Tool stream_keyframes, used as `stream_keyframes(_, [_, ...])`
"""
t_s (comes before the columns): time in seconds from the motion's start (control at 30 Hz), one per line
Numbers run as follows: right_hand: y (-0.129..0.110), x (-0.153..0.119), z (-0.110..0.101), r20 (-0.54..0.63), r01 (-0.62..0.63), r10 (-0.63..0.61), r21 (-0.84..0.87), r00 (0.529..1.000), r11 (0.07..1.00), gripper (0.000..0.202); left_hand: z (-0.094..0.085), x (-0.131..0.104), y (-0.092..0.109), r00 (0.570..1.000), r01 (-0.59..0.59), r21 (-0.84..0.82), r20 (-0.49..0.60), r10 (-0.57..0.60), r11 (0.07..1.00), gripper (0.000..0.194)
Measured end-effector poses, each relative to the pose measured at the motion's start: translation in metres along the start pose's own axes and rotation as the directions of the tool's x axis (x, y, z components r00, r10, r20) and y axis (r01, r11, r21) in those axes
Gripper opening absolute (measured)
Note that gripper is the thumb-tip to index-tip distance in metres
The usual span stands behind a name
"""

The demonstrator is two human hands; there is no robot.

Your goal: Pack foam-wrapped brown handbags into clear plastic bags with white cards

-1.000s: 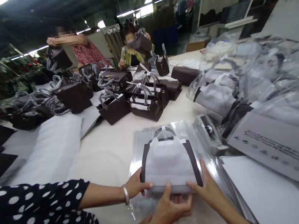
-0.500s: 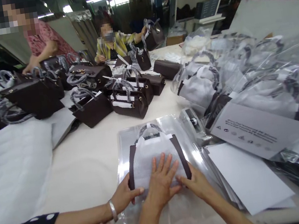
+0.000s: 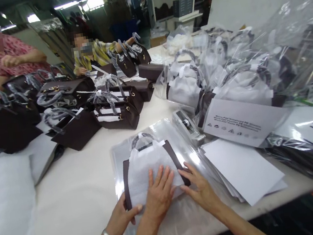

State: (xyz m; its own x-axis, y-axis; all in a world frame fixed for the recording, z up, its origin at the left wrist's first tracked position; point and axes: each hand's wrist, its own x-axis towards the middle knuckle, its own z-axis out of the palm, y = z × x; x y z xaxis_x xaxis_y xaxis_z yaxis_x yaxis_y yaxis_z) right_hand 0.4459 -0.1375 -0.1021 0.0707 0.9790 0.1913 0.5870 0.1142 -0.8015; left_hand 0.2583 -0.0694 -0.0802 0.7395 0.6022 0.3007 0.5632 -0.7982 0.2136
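Left hand (image 3: 159, 193): fingers (image 3: 165, 175) spread flat, palm down on the wrapped bag (image 3: 149, 169), pressing, not gripping. Right hand (image 3: 201, 189): fingers open and flat, tips at the bag's right lower corner, resting on the clear sleeve (image 3: 174, 138). Third hand with a bracelet (image 3: 121, 217), a co-worker's from lower left, thumb over the bag's left lower corner.

Bag: dark brown, white foam wrap over the front, lying flat inside the sleeve near the front edge of the desk (image 3: 76, 192), handle pointing away. Just right: a tape dispenser (image 3: 189, 126) and a stack of white sheets (image 3: 243, 167). Behind: unwrapped brown bags (image 3: 115, 114) left, bagged ones (image 3: 227, 79) right. Two people at the far side.
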Motion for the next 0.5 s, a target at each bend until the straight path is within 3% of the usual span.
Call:
stream_keyframes(0.1, [-0.004, 0.001, 0.001, -0.019, -0.086, 0.089, 0.114, 0.996, 0.99, 0.037, -0.002, 0.007, 0.004, 0.994, -0.11, 0.146, 0.016, 0.109, 0.983, 0.049])
stream_keyframes(0.2, [-0.009, 0.005, 0.0, 0.003, -0.196, 0.201, 0.246, 0.979, 0.949, 0.027, -0.008, 0.005, 0.004, 0.993, -0.105, 0.14, 0.058, 0.098, 0.985, 0.055])
stream_keyframes(0.3, [-0.014, 0.012, -0.004, 0.053, -0.261, 0.258, 0.321, 0.965, 0.91, 0.016, -0.006, 0.005, 0.004, 0.996, -0.089, 0.158, 0.008, 0.088, 0.984, 0.049])
stream_keyframes(0.5, [-0.018, 0.021, -0.014, 0.138, -0.281, 0.247, 0.353, 0.959, 0.892, 0.032, -0.002, 0.009, 0.005, 0.983, -0.125, 0.18, -0.112, 0.147, 0.976, 0.042])
